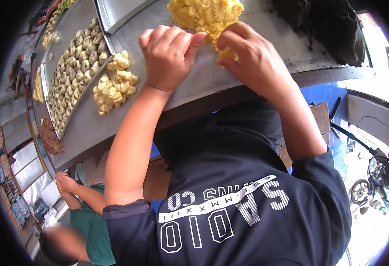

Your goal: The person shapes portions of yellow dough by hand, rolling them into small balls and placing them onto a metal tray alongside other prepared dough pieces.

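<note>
A large lump of crumbly yellow paste [205, 13] sits on the metal table [128, 113], just beyond my hands. My right hand [258, 60] pinches a piece of the same paste [227, 55] between thumb and bent fingers at the lump's near edge. To its left, my left hand [168, 55] is curled closed, thumb pointing right toward the paste. Its palm is turned away, so whatever it may hold is hidden. Left of that hand lies a pile of small pale yellow dough balls [114, 88].
A metal tray [110, 51] at the left holds many rows of small round pieces, with another tray [117, 13] behind it. A dark mass [323, 31] lies at the far right. Brown paste [50, 137] sits at the left edge. A person in green [90, 226] is at lower left.
</note>
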Action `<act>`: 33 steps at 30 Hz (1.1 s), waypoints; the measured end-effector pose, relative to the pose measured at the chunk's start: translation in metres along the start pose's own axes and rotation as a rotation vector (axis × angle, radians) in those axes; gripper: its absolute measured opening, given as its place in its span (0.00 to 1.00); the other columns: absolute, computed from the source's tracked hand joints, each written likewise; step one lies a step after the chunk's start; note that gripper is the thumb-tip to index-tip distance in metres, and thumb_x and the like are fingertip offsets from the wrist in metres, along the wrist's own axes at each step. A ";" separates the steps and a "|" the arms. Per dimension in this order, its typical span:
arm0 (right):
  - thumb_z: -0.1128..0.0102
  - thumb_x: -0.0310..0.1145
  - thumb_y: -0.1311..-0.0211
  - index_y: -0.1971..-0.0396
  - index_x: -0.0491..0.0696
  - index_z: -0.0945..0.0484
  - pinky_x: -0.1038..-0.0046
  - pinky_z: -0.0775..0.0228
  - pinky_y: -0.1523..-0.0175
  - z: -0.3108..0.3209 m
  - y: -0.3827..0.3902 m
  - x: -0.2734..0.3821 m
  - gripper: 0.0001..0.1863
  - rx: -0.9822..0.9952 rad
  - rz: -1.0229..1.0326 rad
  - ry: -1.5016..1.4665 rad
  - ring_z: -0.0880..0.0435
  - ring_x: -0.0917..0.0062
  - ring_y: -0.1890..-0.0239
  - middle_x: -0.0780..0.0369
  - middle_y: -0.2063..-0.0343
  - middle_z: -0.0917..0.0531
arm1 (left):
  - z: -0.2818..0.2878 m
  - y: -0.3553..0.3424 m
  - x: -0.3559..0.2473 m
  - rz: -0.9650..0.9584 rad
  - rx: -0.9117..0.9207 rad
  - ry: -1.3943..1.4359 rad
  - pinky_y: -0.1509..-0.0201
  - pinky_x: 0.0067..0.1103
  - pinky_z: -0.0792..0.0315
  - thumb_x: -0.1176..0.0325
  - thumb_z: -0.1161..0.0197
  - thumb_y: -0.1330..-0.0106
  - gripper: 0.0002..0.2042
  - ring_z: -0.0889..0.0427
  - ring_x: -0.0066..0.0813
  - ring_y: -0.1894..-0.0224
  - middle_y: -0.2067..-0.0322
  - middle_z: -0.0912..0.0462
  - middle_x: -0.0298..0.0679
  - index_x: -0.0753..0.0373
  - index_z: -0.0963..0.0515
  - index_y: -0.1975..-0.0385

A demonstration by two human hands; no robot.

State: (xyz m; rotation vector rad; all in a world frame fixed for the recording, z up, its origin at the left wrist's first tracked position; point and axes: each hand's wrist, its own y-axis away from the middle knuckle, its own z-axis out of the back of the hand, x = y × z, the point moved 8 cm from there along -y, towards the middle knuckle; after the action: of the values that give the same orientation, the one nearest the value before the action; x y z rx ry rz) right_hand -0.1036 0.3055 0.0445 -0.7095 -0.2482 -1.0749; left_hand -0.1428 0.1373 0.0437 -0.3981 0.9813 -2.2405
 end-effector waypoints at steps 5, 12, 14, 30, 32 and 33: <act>0.24 0.32 0.33 0.60 0.48 0.16 0.57 0.15 0.47 -0.003 0.012 -0.011 0.08 -0.030 -0.020 0.105 0.11 0.59 0.52 0.59 0.61 0.14 | -0.009 0.006 -0.007 0.016 0.103 0.028 0.45 0.32 0.32 0.61 0.29 0.18 0.17 0.17 0.33 0.65 0.74 0.19 0.30 0.55 0.18 0.74; 0.26 0.35 0.33 0.60 0.52 0.11 0.60 0.13 0.46 -0.022 -0.008 0.008 0.05 0.055 0.145 0.247 0.11 0.63 0.51 0.61 0.60 0.13 | 0.011 0.002 -0.002 0.160 0.016 0.154 0.51 0.32 0.31 0.65 0.33 0.15 0.16 0.20 0.35 0.72 0.78 0.21 0.33 0.57 0.13 0.72; 0.25 0.35 0.33 0.60 0.52 0.11 0.60 0.13 0.45 -0.019 -0.010 0.011 0.06 0.097 0.128 0.180 0.11 0.62 0.51 0.61 0.59 0.13 | 0.014 0.038 0.049 0.833 -0.186 0.568 0.61 0.30 0.32 0.63 0.30 0.16 0.15 0.22 0.35 0.77 0.79 0.19 0.36 0.60 0.10 0.68; 0.23 0.29 0.34 0.47 0.48 0.09 0.58 0.15 0.38 -0.014 0.022 0.022 0.16 0.113 -0.026 -0.009 0.11 0.58 0.44 0.57 0.49 0.11 | 0.061 0.115 0.008 1.056 0.021 0.856 0.30 0.30 0.17 0.70 0.38 0.10 0.15 0.08 0.35 0.41 0.41 0.08 0.59 0.71 0.25 0.33; 0.29 0.29 0.33 0.50 0.47 0.10 0.58 0.15 0.39 -0.018 0.018 0.033 0.13 0.106 0.001 -0.119 0.11 0.57 0.46 0.56 0.50 0.11 | 0.057 0.112 0.002 1.197 -0.045 0.888 0.28 0.32 0.17 0.70 0.39 0.10 0.17 0.07 0.36 0.41 0.41 0.08 0.60 0.72 0.26 0.30; 0.34 0.28 0.31 0.53 0.45 0.12 0.57 0.15 0.41 -0.021 0.014 0.041 0.10 0.095 0.023 -0.225 0.11 0.56 0.48 0.55 0.51 0.12 | 0.052 0.114 0.001 1.335 -0.107 0.924 0.27 0.33 0.17 0.70 0.39 0.10 0.18 0.07 0.38 0.42 0.42 0.08 0.60 0.72 0.28 0.28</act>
State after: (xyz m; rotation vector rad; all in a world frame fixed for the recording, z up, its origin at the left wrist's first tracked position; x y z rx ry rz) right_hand -0.0751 0.2666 0.0445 -0.7460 -0.4800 -0.9555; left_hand -0.0668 0.0504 -0.0053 1.0699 1.2266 -1.0271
